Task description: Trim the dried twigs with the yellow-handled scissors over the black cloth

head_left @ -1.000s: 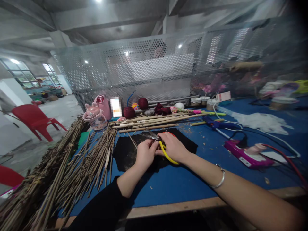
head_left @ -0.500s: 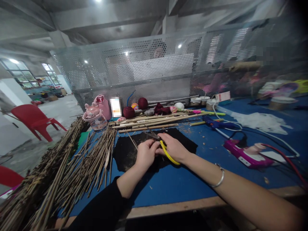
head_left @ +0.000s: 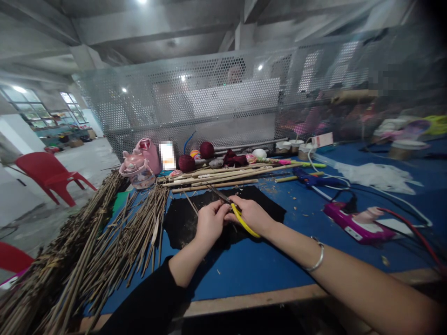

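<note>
Both the left hand and the right hand are close together above a ragged piece of black cloth on the blue tabletop. The right hand grasps metal scissors with a curved yellow handle, their blades pointing away and to the left, over the cloth. The left hand is curled beside them, its fingertips up against the right hand's; whether it clasps anything cannot be told. One thin brown stick slants across the cloth and reaches the left hand's outer edge, though its lower end is hidden.

The likeliest mishap is a nicked finger, since the left fingertips sit so near the blades and the hands block the view between them. Anything small and hard cut there could spring away, and a careless snip could catch the cloth beneath, as it is dark and loosely spread.

To the left, a fanned heap of thin brown twigs lies near the left forearm; a sleeve brushing it could drag some loose. Beyond the cloth, pale wooden rods lie loosely and might roll if knocked. Off to the right, the blue glue gun and purple power strip have trailing cables that the right arm could snag.
</note>
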A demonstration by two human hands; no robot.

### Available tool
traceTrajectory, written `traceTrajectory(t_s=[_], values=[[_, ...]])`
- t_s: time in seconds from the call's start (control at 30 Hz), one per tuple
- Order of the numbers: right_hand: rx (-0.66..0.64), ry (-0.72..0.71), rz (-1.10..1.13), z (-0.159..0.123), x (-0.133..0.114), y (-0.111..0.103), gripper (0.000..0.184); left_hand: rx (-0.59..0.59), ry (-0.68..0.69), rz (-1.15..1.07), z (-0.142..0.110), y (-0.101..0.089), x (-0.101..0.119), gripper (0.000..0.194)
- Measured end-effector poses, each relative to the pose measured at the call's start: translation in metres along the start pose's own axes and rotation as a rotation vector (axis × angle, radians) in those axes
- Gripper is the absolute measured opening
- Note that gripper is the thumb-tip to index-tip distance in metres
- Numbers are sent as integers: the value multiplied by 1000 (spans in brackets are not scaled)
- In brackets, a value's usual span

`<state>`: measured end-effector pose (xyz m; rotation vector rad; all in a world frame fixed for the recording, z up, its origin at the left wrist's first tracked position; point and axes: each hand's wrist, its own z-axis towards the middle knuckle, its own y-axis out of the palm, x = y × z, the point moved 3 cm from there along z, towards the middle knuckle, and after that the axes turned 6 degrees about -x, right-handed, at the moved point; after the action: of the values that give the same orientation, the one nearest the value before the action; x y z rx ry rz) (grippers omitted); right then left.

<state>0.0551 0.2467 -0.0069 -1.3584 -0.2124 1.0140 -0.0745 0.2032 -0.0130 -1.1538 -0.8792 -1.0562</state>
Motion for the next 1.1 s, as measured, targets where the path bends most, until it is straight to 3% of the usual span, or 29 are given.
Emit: traceTrajectory(t_s=[0.2,0.43,1.1], values=[[46,-15,-134,0,0,0,59,57,34,113,-1,-4,7,30],[40,-56,-142,2,1,1,67,66,12,135,-1,-4,8,29],[43,-71,32,1,-1,3,54,95,67,203,-2,-6,9,28]])
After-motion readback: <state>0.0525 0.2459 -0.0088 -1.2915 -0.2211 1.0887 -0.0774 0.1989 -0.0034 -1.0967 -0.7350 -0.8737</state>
